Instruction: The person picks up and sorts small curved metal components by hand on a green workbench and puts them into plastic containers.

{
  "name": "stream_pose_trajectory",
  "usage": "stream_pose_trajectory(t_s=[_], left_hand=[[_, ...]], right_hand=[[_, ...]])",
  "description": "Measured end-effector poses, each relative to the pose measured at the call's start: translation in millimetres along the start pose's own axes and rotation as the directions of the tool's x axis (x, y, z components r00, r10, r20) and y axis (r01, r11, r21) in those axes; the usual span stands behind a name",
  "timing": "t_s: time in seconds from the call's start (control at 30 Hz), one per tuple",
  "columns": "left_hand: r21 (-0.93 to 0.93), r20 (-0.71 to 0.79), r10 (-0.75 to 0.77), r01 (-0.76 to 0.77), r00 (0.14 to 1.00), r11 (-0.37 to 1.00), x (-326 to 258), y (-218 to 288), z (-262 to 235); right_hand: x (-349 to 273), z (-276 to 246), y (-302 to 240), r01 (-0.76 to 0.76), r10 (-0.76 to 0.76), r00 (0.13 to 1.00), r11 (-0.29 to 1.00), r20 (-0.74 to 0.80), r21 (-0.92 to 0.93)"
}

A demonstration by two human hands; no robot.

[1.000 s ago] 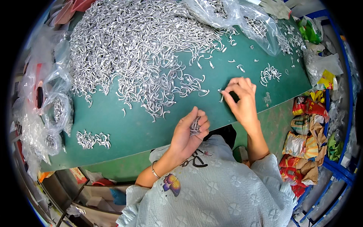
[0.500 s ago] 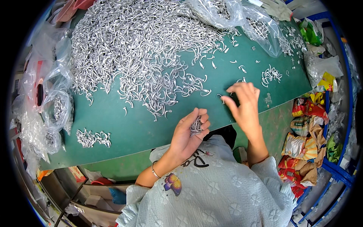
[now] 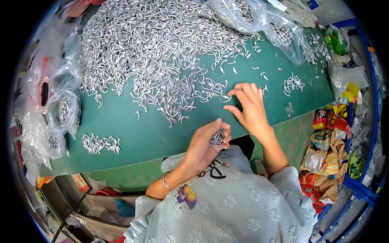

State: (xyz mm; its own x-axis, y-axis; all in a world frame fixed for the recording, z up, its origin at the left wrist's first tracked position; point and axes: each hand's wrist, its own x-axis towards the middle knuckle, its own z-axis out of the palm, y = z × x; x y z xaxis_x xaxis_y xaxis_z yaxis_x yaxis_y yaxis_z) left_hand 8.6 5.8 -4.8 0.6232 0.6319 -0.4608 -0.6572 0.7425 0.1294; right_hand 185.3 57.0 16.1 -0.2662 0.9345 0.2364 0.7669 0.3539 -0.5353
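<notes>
A bunch of small curved silver metal pieces (image 3: 217,137) rests in my left hand (image 3: 204,141), its fingers curled around them near the table's front edge. My right hand (image 3: 250,108) is over the green table (image 3: 133,141) with thumb and fingers apart, at the right end of the large heap of the same curved pieces (image 3: 142,52). One loose piece (image 3: 225,99) lies right by its fingertips. A small group of pieces (image 3: 101,144) sits at the front left, and another small group (image 3: 293,84) is on the right.
Clear plastic bags (image 3: 63,109) hang at the left edge. Another clear bag (image 3: 285,36) with silver parts lies at the back right, near a pale glove (image 3: 300,13). Blue shelving (image 3: 360,184) and colourful packets (image 3: 320,158) stand right of the table.
My right hand has moved left, from the scattered pieces on the right to the edge of the heap. My left hand still holds its bunch in nearly the same place.
</notes>
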Motion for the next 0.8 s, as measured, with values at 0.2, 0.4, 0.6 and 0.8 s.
stream_pose_trajectory(t_s=[0.2,0.4,0.6,0.8], left_hand=[[0.098,-0.219,0.082,-0.062,0.972,0.993,-4.9,6.3,26.2],[0.067,-0.171,0.121,-0.111,0.978,0.992,-0.8,3.3,7.8],[0.086,-0.107,0.141,-0.132,0.984,0.988,-6.2,7.7,0.1],[0.090,-0.145,0.178,-0.166,0.973,0.982,-8.0,10.6,10.7]], right_hand=[[-7.8,-2.1,7.0,-0.014,0.006,0.998,0.991,0.059,0.135],[8.6,3.7,-5.0,0.061,-0.064,0.998,0.968,0.003,0.243],[16.9,25.5,6.1,0.179,-0.180,0.984,0.974,0.005,-0.140],[14.5,21.4,5.0,0.177,-0.177,0.984,0.968,0.016,-0.178]])
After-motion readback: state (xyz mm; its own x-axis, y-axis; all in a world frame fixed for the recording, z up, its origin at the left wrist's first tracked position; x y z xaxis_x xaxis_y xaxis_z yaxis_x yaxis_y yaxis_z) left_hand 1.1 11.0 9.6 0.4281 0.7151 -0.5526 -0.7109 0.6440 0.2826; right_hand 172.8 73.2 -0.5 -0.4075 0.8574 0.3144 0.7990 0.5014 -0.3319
